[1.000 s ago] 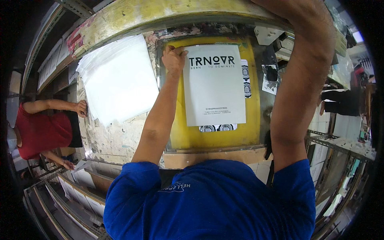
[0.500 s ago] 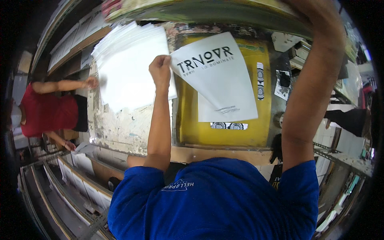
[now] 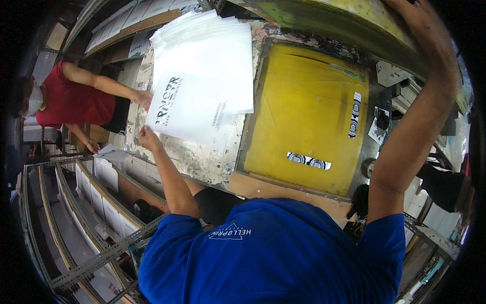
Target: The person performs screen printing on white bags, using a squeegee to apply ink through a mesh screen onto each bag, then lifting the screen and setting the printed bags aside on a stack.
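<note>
My left hand (image 3: pixel 148 138) pinches the near left corner of a white printed sheet (image 3: pixel 197 116), with black lettering along one edge. The sheet lies slanted over a fanned stack of white sheets (image 3: pixel 212 55). A co-worker's hand (image 3: pixel 144 99) is at the sheet's left edge, just beyond mine. At the far right, my right hand (image 3: pixel 412 12) grips the edge of a raised screen printing frame (image 3: pixel 354 23); its fingers are partly cut off by the picture's rim. Below the frame is a yellow printing bed (image 3: pixel 298 106) with two black-and-white patterned strips (image 3: pixel 355 115).
A co-worker in a red shirt (image 3: pixel 81 101) stands at the table's left end. Metal racks (image 3: pixel 86 202) with white sheets stand at the lower left. A pale worktop (image 3: pixel 202 164) carries paint marks. Boxes (image 3: pixel 392 73) sit right of the bed.
My left hand has carried the printed sheet leftward off the yellow bed and over the stack. The co-worker's hand now meets its edge. My right hand stays at the raised frame.
</note>
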